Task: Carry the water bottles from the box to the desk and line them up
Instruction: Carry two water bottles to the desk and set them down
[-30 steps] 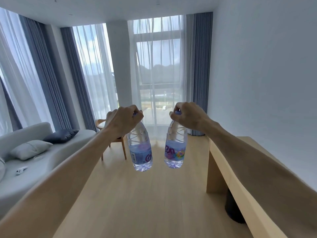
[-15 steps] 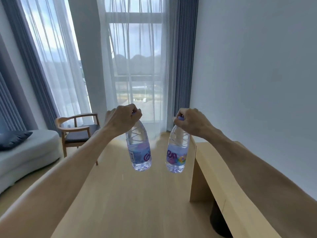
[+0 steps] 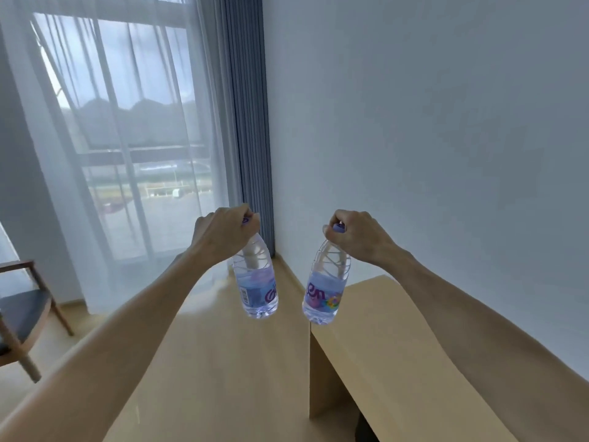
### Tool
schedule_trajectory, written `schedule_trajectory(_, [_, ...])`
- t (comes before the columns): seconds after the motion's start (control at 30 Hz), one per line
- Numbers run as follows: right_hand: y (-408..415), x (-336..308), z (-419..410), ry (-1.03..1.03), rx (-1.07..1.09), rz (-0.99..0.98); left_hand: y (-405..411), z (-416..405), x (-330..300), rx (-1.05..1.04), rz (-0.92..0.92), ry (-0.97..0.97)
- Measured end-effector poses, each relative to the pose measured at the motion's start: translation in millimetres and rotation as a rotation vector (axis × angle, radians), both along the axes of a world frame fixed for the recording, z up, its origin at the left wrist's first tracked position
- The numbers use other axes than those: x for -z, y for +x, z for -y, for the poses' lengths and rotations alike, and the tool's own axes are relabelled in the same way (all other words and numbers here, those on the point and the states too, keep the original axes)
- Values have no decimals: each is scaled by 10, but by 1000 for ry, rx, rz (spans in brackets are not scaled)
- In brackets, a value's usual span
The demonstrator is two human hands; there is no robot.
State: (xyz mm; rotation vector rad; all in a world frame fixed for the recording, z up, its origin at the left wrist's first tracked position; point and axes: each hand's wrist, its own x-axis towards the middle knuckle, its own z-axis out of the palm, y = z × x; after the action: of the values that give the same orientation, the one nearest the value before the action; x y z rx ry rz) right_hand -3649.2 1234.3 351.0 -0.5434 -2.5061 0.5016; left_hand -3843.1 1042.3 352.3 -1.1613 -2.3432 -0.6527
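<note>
I hold two clear water bottles by their purple caps, both hanging down in the air. My left hand (image 3: 223,231) grips the left bottle (image 3: 256,288), which hangs over the wooden floor. My right hand (image 3: 357,237) grips the right bottle (image 3: 325,298), whose base hangs just above the near left end of the light wooden desk (image 3: 398,346). The desk runs along the white wall on the right, and its top is bare where I can see it. The box is out of view.
A wooden chair (image 3: 22,314) with a dark seat stands at the left edge. Sheer curtains and a blue-grey drape (image 3: 248,122) cover the tall window ahead. A dark object (image 3: 363,429) sits under the desk. Open wooden floor lies between chair and desk.
My view has swung to the right and closer to the desk. The sofa has left the frame, and the right bottle now hangs over the desk's end instead of over the floor.
</note>
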Motion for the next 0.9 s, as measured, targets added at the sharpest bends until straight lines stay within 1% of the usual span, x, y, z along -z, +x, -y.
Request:
schedule_trajectory(0.17, [-206, 245, -817, -57, 90, 21, -353, -997, 216, 111, 20, -13])
schedule_trajectory(0.37, [-337, 662, -1818, -159, 162, 43, -612, -2147, 586, 208, 55, -86])
schedule_trajectory(0.5, [-399, 882, -2461, -214, 212, 62, -743, -2908, 795, 268, 75, -98])
schedule_trajectory(0.57, [-402, 983, -2711, -229, 237, 64, -770, -3227, 901, 292, 82, -104])
schedule_trajectory(0.7, [-346, 1244, -3114, -268, 304, 94, -779, -3797, 1175, 347, 152, -124])
schedule_trajectory(0.9, [-219, 1626, -3615, -340, 431, 137, -794, -4681, 1648, 499, 260, -234])
